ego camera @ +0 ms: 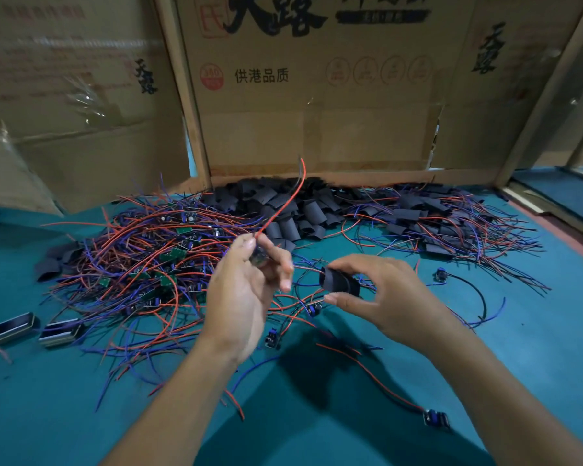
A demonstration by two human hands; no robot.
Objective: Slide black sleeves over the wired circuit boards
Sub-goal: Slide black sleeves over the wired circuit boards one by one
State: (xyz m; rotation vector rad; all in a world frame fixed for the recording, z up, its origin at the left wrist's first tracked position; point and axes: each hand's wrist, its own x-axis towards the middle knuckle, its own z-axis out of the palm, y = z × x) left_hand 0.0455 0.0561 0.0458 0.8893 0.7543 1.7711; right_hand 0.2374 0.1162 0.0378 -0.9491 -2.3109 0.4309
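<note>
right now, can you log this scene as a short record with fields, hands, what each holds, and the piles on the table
left hand: left hand raised, pinching a wired board whose red wire sticks up
right hand: right hand holding a black sleeve between thumb and fingers
sleeve on board: not yet, the two are apart
left pile: bare wired boards
back pile: loose black sleeves
right pile: sleeved boards
surface: teal table
behind: cardboard boxes

Two hands were seen, the left hand (246, 290) and the right hand (384, 297), with one black sleeve (339, 280) held. Two small metal boxes (36, 329) were counted at the left. Heaped loose sleeves (293, 210) and wired boards (155, 250) were too many to count.
</note>
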